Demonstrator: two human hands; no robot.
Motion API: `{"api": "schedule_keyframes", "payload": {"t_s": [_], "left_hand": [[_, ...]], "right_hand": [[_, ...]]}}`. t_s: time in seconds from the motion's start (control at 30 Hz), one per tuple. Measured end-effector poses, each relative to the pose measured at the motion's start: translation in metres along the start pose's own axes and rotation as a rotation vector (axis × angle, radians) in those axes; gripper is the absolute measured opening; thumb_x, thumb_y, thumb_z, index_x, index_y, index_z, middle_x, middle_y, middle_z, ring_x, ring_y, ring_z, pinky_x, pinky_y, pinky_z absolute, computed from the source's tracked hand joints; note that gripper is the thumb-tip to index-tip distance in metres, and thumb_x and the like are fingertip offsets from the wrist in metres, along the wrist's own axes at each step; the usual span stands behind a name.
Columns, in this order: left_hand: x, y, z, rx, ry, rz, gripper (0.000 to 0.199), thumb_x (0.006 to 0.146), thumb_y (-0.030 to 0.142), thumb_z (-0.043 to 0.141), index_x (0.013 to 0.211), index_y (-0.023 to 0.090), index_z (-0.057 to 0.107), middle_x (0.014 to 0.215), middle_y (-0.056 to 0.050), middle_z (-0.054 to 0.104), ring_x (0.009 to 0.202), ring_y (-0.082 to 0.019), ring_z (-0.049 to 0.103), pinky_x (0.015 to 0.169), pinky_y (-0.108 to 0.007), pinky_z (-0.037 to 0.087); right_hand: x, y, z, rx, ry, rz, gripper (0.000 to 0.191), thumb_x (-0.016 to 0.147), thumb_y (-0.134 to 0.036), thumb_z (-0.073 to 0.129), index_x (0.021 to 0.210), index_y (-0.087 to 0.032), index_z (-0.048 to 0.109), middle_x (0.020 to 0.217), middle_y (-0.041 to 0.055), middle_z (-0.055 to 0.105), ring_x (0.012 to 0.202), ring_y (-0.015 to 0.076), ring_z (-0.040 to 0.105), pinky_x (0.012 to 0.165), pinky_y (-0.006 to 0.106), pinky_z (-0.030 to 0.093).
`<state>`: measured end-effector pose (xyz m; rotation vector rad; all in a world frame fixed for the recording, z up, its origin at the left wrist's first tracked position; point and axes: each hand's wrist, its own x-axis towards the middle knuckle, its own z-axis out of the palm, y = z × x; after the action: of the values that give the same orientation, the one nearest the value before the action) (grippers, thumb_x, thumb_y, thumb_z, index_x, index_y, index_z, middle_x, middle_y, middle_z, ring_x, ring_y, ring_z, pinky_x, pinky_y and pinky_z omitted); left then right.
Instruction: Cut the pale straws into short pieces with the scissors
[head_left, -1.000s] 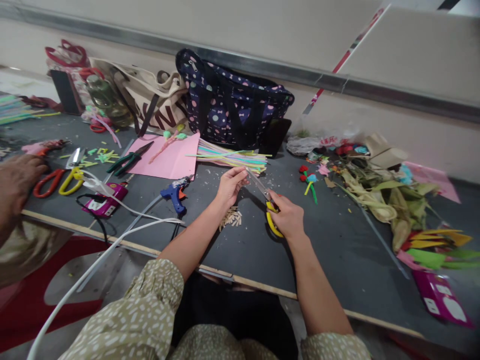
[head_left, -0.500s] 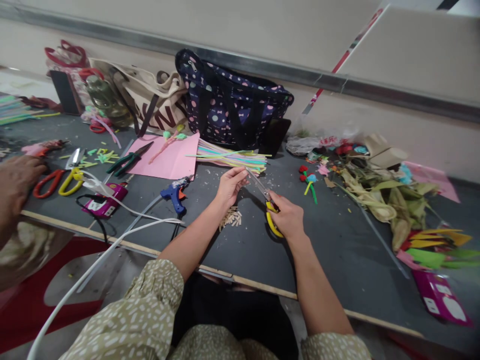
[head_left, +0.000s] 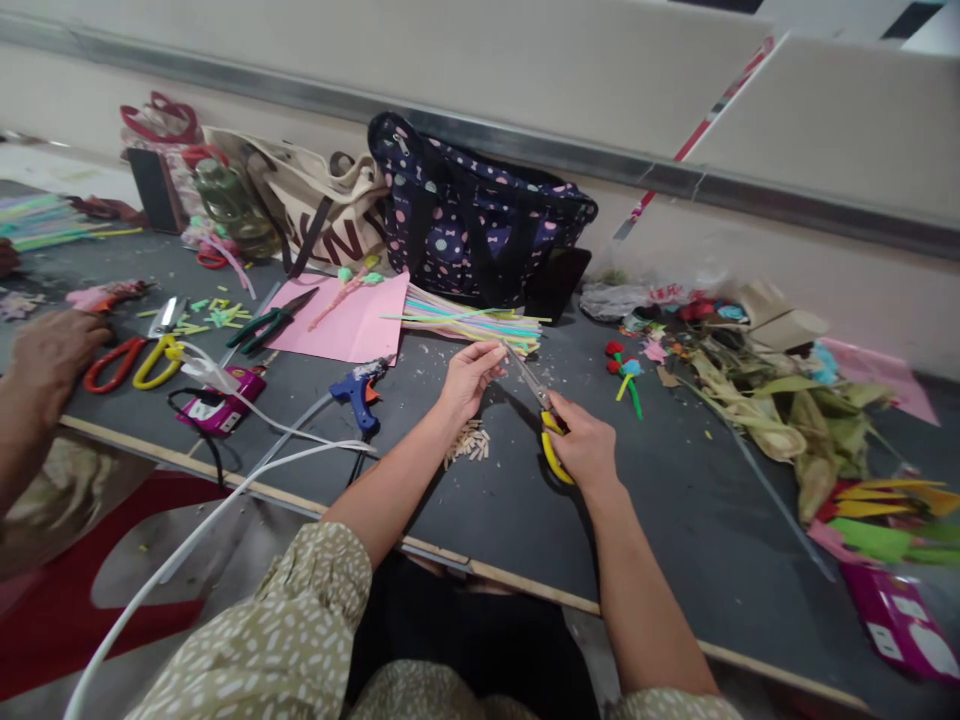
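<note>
Yellow-handled scissors (head_left: 541,392) — clamped in the right hand (head_left: 585,440) — point toward pinched left hand (head_left: 469,381).

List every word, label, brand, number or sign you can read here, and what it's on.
"N": dark print on the canvas bag; the strap partly covers the lettering to its left, so the whole word can't be read.
Red marks on the clear plastic bag: too blurred to read.
Pale markings on the right-hand magenta pack and left-hand magenta pack: too small and blurred.
No other text is readable.
</note>
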<state>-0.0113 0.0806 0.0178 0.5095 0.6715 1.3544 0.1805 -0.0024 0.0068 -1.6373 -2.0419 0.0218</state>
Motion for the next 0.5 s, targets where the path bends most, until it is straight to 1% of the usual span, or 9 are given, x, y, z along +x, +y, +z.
{"api": "schedule_keyframes", "payload": {"t_s": [0.17, 0.3, 0.5], "left_hand": [[0.0016, 0.0007, -0.0018, -0.026, -0.022, 0.009, 0.032, 0.057, 0.022, 0.083, 0.085, 0.015, 0.068, 0.072, 0.002, 0.068, 0.054, -0.005, 0.058, 0.060, -0.021, 0.051], [0.0031, 0.0011, -0.0033, -0.038, -0.025, 0.015, 0.034, 0.058, 0.022, 0.083, 0.088, 0.016, 0.067, 0.073, 0.002, 0.068, 0.054, -0.005, 0.058, 0.061, -0.021, 0.052], [0.0035, 0.0006, -0.0038, -0.029, -0.046, 0.013, 0.031, 0.059, 0.023, 0.082, 0.086, 0.016, 0.067, 0.074, 0.002, 0.067, 0.054, -0.005, 0.057, 0.063, -0.022, 0.050]], "right_hand": [[0.0022, -0.0018, -0.0065, 0.008, 0.020, 0.062, 0.050, 0.074, -0.025, 0.054, 0.124, -0.025, 0.058, 0.095, 0.0008, 0.070, 0.081, 0.0154, 0.065, 0.071, 0.026, 0.049], [0.0032, -0.0034, -0.0100, 0.015, 0.035, 0.083, 0.052, 0.073, -0.027, 0.054, 0.126, -0.025, 0.057, 0.097, 0.0010, 0.069, 0.082, 0.0150, 0.064, 0.072, 0.026, 0.048], [0.0027, -0.0005, -0.0056, -0.037, 0.009, 0.063, 0.045, 0.075, -0.028, 0.055, 0.119, -0.025, 0.060, 0.092, 0.0009, 0.069, 0.081, 0.0158, 0.063, 0.068, 0.025, 0.046]]}}
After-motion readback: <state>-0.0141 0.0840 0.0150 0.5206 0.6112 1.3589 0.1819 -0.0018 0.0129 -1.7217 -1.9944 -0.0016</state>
